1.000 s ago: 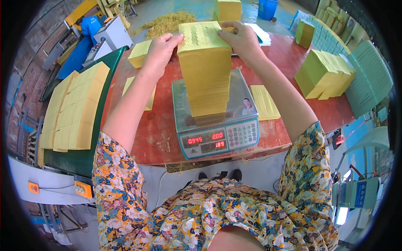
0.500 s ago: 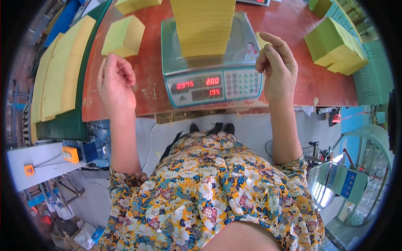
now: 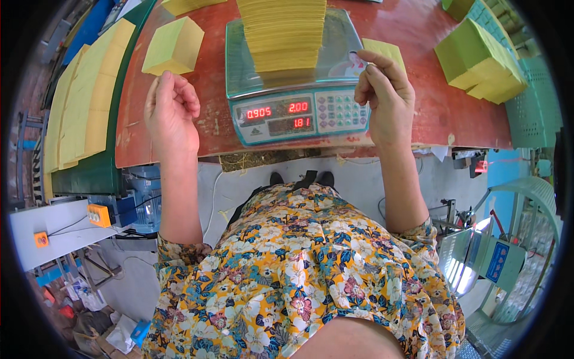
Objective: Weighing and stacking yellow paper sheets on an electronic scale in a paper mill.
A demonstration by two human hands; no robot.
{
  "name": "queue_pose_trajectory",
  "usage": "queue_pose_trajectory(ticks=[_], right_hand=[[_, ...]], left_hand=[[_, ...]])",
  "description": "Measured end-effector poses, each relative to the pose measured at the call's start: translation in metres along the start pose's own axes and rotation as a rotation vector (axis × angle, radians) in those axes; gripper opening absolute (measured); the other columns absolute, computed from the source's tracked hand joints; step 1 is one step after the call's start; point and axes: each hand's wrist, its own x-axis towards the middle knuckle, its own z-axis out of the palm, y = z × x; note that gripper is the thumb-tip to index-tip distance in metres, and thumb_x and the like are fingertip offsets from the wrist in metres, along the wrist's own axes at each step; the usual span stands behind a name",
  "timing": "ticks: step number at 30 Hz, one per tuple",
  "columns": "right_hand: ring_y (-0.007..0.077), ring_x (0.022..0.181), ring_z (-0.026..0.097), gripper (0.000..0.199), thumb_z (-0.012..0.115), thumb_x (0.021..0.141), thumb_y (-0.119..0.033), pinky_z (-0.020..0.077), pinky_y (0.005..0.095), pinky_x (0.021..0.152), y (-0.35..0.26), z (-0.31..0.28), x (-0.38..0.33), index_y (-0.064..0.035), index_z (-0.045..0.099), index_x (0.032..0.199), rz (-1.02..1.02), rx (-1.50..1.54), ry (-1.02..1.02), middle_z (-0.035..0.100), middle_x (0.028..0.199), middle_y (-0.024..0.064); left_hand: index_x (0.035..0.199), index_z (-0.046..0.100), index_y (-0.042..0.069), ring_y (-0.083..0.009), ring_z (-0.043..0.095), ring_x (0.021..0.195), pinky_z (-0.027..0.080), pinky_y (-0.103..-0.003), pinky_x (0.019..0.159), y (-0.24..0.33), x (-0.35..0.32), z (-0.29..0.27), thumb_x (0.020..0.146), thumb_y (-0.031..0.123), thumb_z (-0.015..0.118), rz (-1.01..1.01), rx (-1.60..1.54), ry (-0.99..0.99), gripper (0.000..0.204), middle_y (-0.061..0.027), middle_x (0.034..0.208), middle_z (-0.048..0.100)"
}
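A tall stack of yellow paper sheets (image 3: pixel 284 39) stands on the metal pan of a teal-rimmed digital scale (image 3: pixel 239 66). Red digits glow on the scale's front panel. My left hand (image 3: pixel 172 113) hovers left of the scale, just nearer than a yellow paper block (image 3: pixel 174 45); its fingers curl loosely with nothing visible in them. Beside the keypad, my right hand (image 3: pixel 388 102) hangs over the scale's right edge, index finger bent toward the pan and the other fingers curled, no object showing. Behind it lies a low yellow paper pile (image 3: pixel 384 52), partly hidden.
Under everything is a red worktop (image 3: pixel 412 36). More yellow paper blocks (image 3: pixel 478 63) stand at its right, beside a green perforated basket (image 3: pixel 534 110). Long yellow stacks (image 3: pixel 98 90) lie on a green surface at left. A round metal guard (image 3: pixel 541 239) is lower right.
The scale's red readings have dropped to lower values. My right hand has drifted slightly left, uncovering more of the low pile behind it. The scale and table sit slightly higher in view.
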Motion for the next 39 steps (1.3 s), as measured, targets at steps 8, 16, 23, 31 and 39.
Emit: queue_pose_trajectory(ticks=[8, 16, 23, 31, 39], right_hand=[[0.0101, 0.064, 0.056, 0.022, 0.053, 0.095, -0.007, 0.0436, 0.024, 0.059, 0.009, -0.007, 0.024, 0.0016, 0.063, 0.112, 0.0, 0.0, -0.009, 0.059, 0.074, 0.0028], [0.017, 0.11, 0.058, 0.037, 0.051, 0.099, -0.025, 0.0433, 0.0292, 0.094, 0.065, 0.035, 0.123, -0.0005, 0.058, 0.126, -0.022, 0.006, -0.006, 0.064, 0.118, 0.0091], [0.0213, 0.118, 0.054, 0.041, 0.047, 0.099, -0.023, 0.0385, 0.0311, 0.102, 0.085, 0.066, 0.081, 0.0014, 0.051, 0.132, -0.163, -0.024, 0.159, 0.058, 0.127, 0.0145], [0.0161, 0.119, 0.053, 0.036, 0.05, 0.097, -0.014, 0.0417, 0.0321, 0.102, 0.082, 0.012, -0.047, -0.0003, 0.052, 0.13, -0.027, 0.089, 0.182, 0.06, 0.122, 0.0096], [0.0158, 0.107, 0.06, 0.037, 0.054, 0.099, -0.027, 0.0496, 0.0335, 0.089, 0.102, 0.029, -0.042, -0.001, 0.054, 0.125, 0.483, 0.774, -0.012, 0.061, 0.119, 0.0068]], left_hand=[[0.098, 0.058, 0.004, -0.0177, 0.058, 0.078, 0.046, -0.031, 0.068, -0.003, 0.046, 0.015, 0.098, 0.04, 0.051, -0.095, -0.022, -0.145, 0.037, -0.0099, 0.084, 0.061], [0.13, 0.049, 0.004, -0.0226, 0.054, 0.108, 0.045, -0.046, 0.088, 0.035, 0.18, 0.1, 0.079, 0.068, 0.061, -0.513, 0.063, -0.532, 0.083, -0.012, 0.119, 0.057], [0.14, 0.042, 0.01, -0.0205, 0.052, 0.118, 0.044, -0.036, 0.098, 0.028, 0.172, 0.105, 0.083, 0.025, 0.068, -0.432, 0.098, -0.801, 0.065, -0.0072, 0.134, 0.052], [0.144, 0.033, 0.004, -0.0186, 0.049, 0.125, 0.042, -0.035, 0.103, 0.042, 0.147, 0.086, 0.084, 0.014, 0.072, -0.634, -0.045, -0.91, 0.072, -0.0089, 0.139, 0.048], [0.143, 0.038, 0.006, -0.0194, 0.053, 0.122, 0.047, -0.036, 0.1, 0.021, 0.161, 0.093, 0.098, 0.026, 0.051, 0.08, 0.471, -1.167, 0.05, -0.0091, 0.137, 0.051]])
